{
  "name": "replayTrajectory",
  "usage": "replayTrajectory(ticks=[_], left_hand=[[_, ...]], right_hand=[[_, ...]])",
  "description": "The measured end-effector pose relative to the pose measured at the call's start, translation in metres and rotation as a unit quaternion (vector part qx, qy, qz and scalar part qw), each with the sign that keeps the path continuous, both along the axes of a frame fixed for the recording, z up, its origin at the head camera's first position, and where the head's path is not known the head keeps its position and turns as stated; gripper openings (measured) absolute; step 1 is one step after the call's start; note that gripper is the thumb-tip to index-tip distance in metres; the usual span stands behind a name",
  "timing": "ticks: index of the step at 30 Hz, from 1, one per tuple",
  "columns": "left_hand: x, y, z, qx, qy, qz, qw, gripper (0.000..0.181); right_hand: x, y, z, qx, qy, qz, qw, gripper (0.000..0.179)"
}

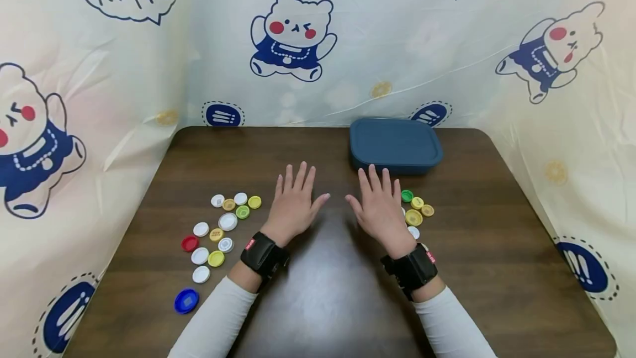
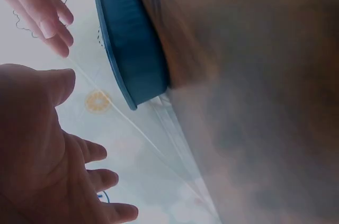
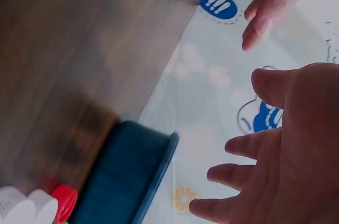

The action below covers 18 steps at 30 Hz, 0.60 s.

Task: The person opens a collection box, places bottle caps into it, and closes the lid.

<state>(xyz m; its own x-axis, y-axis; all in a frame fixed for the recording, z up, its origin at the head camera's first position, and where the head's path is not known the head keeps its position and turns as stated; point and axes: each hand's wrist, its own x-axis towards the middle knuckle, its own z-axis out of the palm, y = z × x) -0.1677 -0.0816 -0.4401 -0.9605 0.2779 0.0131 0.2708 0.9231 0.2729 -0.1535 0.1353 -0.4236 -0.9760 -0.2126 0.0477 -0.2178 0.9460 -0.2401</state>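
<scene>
Around your desk (image 1: 338, 314) hangs one printed sheet (image 1: 377, 26) with three bears (image 1: 293, 57), the leftmost cut off at the edge. One lidded blue box (image 1: 396, 142) sits at one o'clock; the head view shows you its top, the left wrist view its side wall, and the right wrist view crops it. Your left grip (image 1: 290, 209) at ten and right grip (image 1: 382, 214) at two are spread; the head view overlaps the right one with the box, yet the right wrist view shows a gap. Toward nine you have fourteen left caps (image 1: 227, 221): seven white, two yellow, two orange, one green, one red, one blue. Toward three, among the right caps (image 1: 413, 217), you can count one green, two yellow, one orange; whites are partly covered. Only the wrist views show a red cap (image 3: 64, 204) there.
</scene>
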Motion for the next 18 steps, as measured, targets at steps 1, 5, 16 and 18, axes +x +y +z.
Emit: replayTrajectory(ticks=[1, 5, 16, 18], left_hand=[[-0.004, 0.003, 0.001, 0.001, -0.003, -0.002, 1.0, 0.077], [-0.015, 0.016, 0.004, 0.003, -0.019, -0.014, 0.9997, 0.078], [-0.062, 0.071, 0.008, -0.049, 0.002, -0.067, 0.9965, 0.076], [-0.072, 0.079, 0.004, -0.052, 0.013, -0.074, 0.9958, 0.075]], right_hand=[[-0.004, 0.002, 0.0, 0.002, -0.001, -0.002, 1.0, 0.072], [-0.021, 0.014, -0.002, 0.005, 0.002, -0.006, 1.0, 0.071], [-0.078, 0.065, -0.006, 0.003, -0.009, -0.064, 0.9979, 0.072], [-0.086, 0.072, -0.008, 0.006, -0.021, -0.071, 0.9972, 0.072]])
